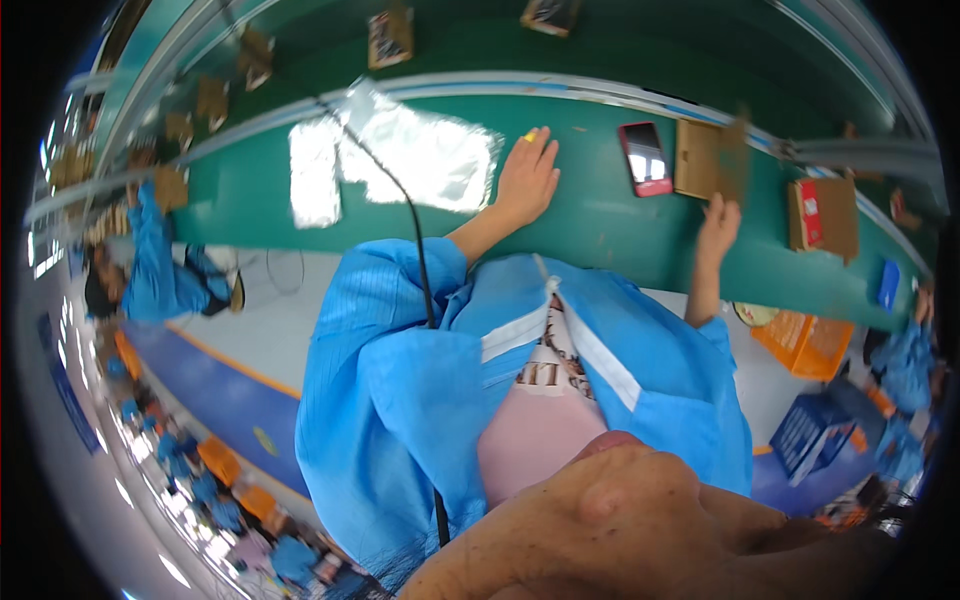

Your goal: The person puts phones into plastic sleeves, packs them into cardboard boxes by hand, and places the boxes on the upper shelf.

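My left hand (528, 178) lies on the green tabletop (590, 215) with its fingers stretched out and a bit of yellow on one fingertip. Just left of it are shiny clear plastic bags (430, 155), and another narrow bag (315, 172) lies further left. My right hand (718, 228) is at the near edge of the raised, motion-blurred lid (736, 160) of a brown cardboard box (692, 158), fingers closed on that edge. Between my hands, beside the box, a smartphone (644, 160) with a dark screen and red edge lies flat.
A second cardboard box (828, 218) with a red patch sits further right, near a blue object (888, 285). Small boxes (390, 38) stand along the dark green strip beyond the table. A black cable (400, 190) hangs across the view. An orange crate (805, 342) stands below the table's right side.
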Tool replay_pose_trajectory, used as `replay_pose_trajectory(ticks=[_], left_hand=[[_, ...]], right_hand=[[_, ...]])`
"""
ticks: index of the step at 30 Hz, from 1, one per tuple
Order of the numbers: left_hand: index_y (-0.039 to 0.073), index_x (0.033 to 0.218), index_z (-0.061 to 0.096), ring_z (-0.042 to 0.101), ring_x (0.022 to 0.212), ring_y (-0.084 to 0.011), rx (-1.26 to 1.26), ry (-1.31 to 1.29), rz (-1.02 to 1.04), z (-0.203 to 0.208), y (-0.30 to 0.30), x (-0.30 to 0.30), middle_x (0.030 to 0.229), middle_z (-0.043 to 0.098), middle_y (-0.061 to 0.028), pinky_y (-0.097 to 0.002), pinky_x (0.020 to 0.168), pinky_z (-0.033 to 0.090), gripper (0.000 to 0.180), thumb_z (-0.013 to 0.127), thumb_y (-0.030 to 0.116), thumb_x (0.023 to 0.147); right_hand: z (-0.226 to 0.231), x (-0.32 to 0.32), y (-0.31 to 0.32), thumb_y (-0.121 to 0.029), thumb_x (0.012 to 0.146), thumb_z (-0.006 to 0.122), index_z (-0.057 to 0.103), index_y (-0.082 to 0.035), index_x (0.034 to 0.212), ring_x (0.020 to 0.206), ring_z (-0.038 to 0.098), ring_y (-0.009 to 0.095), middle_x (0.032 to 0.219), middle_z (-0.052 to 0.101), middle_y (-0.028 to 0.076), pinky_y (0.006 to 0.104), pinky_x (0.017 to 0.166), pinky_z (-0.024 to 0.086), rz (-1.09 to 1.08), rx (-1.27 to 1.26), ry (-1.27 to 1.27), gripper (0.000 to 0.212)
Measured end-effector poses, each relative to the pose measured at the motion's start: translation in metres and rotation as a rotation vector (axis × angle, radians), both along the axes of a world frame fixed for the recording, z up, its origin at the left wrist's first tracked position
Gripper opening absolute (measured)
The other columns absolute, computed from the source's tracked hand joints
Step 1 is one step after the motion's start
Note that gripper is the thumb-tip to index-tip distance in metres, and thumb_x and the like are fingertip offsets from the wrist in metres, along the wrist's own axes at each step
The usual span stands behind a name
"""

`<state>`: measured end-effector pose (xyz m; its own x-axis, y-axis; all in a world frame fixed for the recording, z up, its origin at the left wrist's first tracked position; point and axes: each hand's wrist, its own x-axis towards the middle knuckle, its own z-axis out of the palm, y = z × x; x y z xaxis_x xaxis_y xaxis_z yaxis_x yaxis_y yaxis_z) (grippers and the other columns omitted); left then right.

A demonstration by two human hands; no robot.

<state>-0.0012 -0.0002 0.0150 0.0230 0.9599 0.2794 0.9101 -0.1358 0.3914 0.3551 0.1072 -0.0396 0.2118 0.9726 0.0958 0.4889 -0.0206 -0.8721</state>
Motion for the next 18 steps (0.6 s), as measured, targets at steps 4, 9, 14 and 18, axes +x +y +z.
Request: replay_pose_trajectory(ticks=[4, 9, 14, 18], left_hand=[[-0.009, 0.127, 0.042, 0.032, 0.129, -0.0412, -0.081, 0.097, 0.196, -0.002, -0.050, -0.033, 0.139, 0.034, -0.0259, -0.0483, 0.108, 0.026, 0.056, 0.056, 0.024, 0.084], [-0.013, 0.128, 0.038, 0.026, 0.132, -0.0451, -0.192, 0.038, 0.126, -0.014, -0.064, -0.008, 0.141, 0.027, -0.0325, -0.0501, 0.109, 0.023, 0.069, 0.060, 0.033, 0.082], [-0.009, 0.122, 0.046, 0.036, 0.125, -0.0437, -0.058, 0.000, -0.024, 0.004, -0.056, -0.008, 0.134, 0.037, -0.0290, -0.0475, 0.104, 0.031, 0.053, 0.062, 0.020, 0.080], [-0.001, 0.103, 0.056, 0.049, 0.102, -0.0367, 0.036, -0.072, 0.234, -0.002, -0.050, -0.028, 0.110, 0.051, -0.0188, -0.0434, 0.084, 0.043, 0.032, 0.064, 0.012, 0.076]], right_hand=[[0.016, 0.046, -0.036, -0.030, 0.090, 0.059, 0.063, 0.003, 0.086, 0.067, 0.059, 0.020, 0.080, 0.064, 0.013, 0.0312, 0.059, 0.048, 0.133, -0.120, -0.351, 0.033], [0.099, -0.022, -0.061, -0.034, 0.090, 0.058, 0.066, -0.004, 0.079, 0.058, 0.058, 0.008, 0.072, 0.066, 0.002, 0.0216, 0.049, 0.044, 0.518, -0.806, 0.041, 0.034], [0.121, -0.103, -0.042, -0.033, 0.090, 0.057, 0.065, -0.002, 0.081, 0.059, 0.061, 0.012, 0.071, 0.065, 0.006, 0.0244, 0.053, 0.045, 0.697, -0.572, 0.009, 0.034], [0.129, -0.150, -0.032, -0.030, 0.089, 0.057, 0.064, -0.002, 0.085, 0.060, 0.064, 0.015, 0.069, 0.063, 0.010, 0.0265, 0.054, 0.046, 0.733, -0.363, -0.052, 0.029]])
